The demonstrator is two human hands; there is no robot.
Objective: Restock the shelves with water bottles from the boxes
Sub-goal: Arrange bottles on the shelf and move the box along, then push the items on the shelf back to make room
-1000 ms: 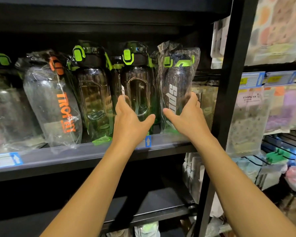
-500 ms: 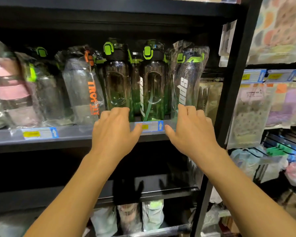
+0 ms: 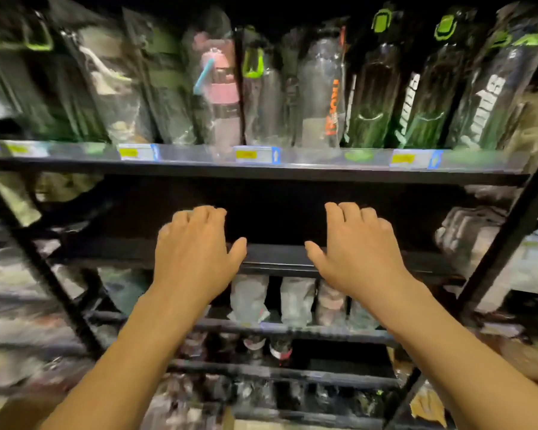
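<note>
A row of plastic-wrapped water bottles stands on the upper shelf (image 3: pixel 261 173): green-capped dark ones (image 3: pixel 429 85) at the right, a clear one with orange lettering (image 3: pixel 320 91) in the middle, a pink one (image 3: pixel 219 88) further left. Well below them my left hand (image 3: pixel 193 256) and my right hand (image 3: pixel 357 252) hover side by side, palms down, fingers relaxed and holding nothing, in front of the dark second shelf (image 3: pixel 274 259). The view is motion-blurred.
Black frame posts slant down at the left (image 3: pixel 41 271) and right (image 3: pixel 503 243). Lower shelves hold several pale wrapped bottles (image 3: pixel 295 299). Price tags (image 3: pixel 257 155) line the upper shelf's front lip. Packaged goods sit beyond the right post.
Both hands have come off the green bottles and dropped from the upper shelf's edge to the level of the shelf below. The view has tilted down and swung left.
</note>
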